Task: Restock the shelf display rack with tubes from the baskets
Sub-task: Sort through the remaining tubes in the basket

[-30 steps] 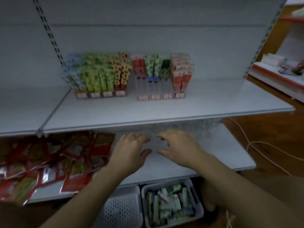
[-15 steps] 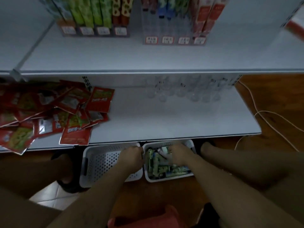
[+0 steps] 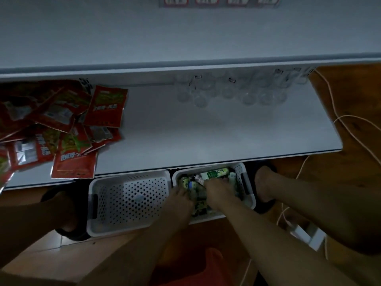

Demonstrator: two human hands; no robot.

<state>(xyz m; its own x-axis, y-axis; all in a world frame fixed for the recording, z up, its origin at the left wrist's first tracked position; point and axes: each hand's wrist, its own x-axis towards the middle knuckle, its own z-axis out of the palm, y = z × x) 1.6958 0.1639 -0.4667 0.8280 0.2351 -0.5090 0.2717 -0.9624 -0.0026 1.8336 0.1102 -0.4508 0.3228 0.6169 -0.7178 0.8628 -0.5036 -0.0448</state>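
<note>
Under the lower shelf, on the floor, stand two white perforated baskets side by side. No tubes show in the left basket. The right basket holds a heap of tubes, among them a green-and-white tube lying across its far end. Both hands are down in that heap. The left hand has its fingertips on a blue-capped tube, and the right hand lies curved over the pile just beside it. Whether either hand has closed on a tube I cannot tell, as the light is dim and the fingers are buried.

Far right on the lower shelf sits the clear display rack. Its round pockets look see-through, with no tube standing in any that I can make out. Red packets sprawl over the shelf's left end. By this reckoning the restocking of this rack has hardly begun: picking is under way, every pocket remains to fill, and the whole supply sits in one basket.
</note>
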